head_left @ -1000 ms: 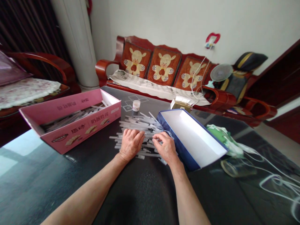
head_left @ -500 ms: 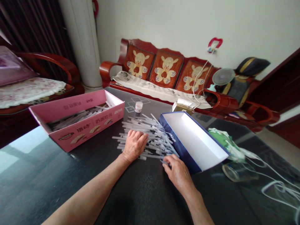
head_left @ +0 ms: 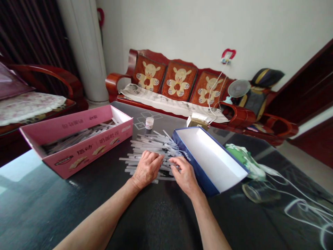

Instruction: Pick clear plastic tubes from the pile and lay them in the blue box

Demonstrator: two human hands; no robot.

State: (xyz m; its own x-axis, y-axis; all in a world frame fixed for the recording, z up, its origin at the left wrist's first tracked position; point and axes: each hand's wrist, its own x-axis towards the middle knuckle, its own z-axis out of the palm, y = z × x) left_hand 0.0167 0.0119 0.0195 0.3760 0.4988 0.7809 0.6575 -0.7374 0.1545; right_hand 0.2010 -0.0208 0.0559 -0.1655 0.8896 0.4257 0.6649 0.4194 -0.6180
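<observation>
A loose pile of several thin clear plastic tubes [head_left: 151, 146] lies on the dark glossy table [head_left: 156, 215]. My left hand [head_left: 146, 169] rests palm down on the near side of the pile, fingers flat and together. Close to its right, my right hand [head_left: 184, 173] has its fingers curled down onto tubes at the pile's right edge, beside the open blue box [head_left: 208, 156], whose white inside shows nothing in it. Whether the right fingers grip a tube is hidden.
An open pink carton [head_left: 78, 140] holding more tubes stands at the left. A small white jar [head_left: 149, 123] and a tan box [head_left: 196, 121] sit farther back. A green-and-white bundle [head_left: 241, 156], a clear glass [head_left: 256, 192] and white cords [head_left: 304, 208] lie right. A red wooden sofa [head_left: 182, 83] stands behind.
My right hand pulled back toward me along the blue box half a second ago, then returned up to the pile beside my left hand. The left hand stayed on the tubes.
</observation>
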